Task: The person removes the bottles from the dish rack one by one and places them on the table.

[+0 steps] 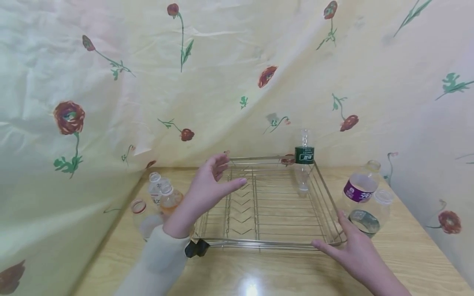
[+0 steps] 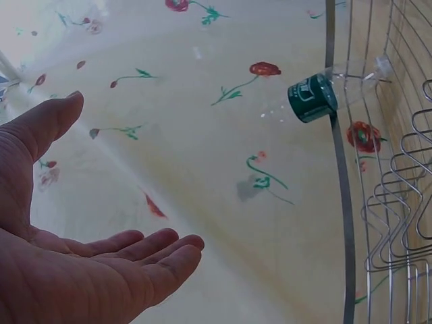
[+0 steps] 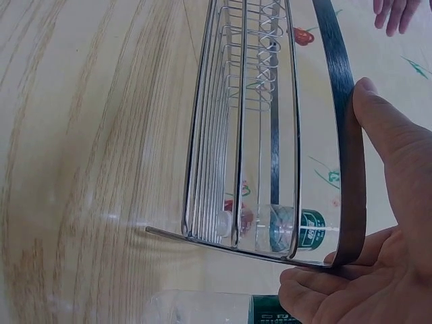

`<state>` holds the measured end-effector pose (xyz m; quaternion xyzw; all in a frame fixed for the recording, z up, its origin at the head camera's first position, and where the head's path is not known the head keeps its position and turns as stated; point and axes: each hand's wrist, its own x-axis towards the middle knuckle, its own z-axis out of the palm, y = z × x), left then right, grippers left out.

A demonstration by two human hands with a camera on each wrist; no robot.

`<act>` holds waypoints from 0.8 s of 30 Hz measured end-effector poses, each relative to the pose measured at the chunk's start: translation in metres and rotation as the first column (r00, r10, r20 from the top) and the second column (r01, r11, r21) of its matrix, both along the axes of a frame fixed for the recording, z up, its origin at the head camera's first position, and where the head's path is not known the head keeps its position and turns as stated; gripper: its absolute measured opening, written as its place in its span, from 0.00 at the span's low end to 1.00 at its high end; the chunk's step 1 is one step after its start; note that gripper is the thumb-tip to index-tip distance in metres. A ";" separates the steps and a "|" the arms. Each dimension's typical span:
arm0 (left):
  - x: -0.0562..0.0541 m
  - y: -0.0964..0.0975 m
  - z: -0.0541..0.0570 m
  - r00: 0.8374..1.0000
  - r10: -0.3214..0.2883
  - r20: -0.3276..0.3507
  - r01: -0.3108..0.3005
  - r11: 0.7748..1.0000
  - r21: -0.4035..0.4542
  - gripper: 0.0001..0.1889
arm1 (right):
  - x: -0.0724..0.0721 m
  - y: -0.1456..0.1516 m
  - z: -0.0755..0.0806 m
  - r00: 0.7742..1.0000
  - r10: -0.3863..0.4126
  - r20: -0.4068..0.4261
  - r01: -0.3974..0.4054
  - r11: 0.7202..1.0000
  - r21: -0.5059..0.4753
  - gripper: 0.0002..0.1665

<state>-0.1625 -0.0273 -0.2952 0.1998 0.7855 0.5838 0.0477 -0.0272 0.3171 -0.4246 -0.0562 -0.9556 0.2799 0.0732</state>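
Observation:
A silver wire dish rack point(image 1: 286, 222) stands on the wooden table, with a row of zigzag wires along its left part. In its back right corner a clear plastic bottle with a green label point(image 1: 305, 155) stands upside down, cap end low. My right hand point(image 1: 353, 248) grips the rack's front right corner, thumb at the front rim and fingers round the side; the right wrist view shows the thumb on the flat metal rim point(image 3: 351, 155). My left hand point(image 1: 207, 191) is held over the rack's left side, fingers and thumb spread apart, holding nothing.
Several plastic bottles stand left of the rack, among them one with orange colouring point(image 1: 171, 201) and one with a red-ringed mouth point(image 1: 138, 206). To the right are a purple-labelled bottle point(image 1: 357, 191) and another clear bottle point(image 1: 383, 198). A flowered cloth point(image 1: 229, 49) hangs behind.

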 end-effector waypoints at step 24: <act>-0.017 0.031 -0.007 0.998 -0.054 0.043 0.056 0.998 -0.033 0.48 | 0.000 0.000 0.000 1.000 0.005 -0.012 -0.005 1.000 0.003 0.72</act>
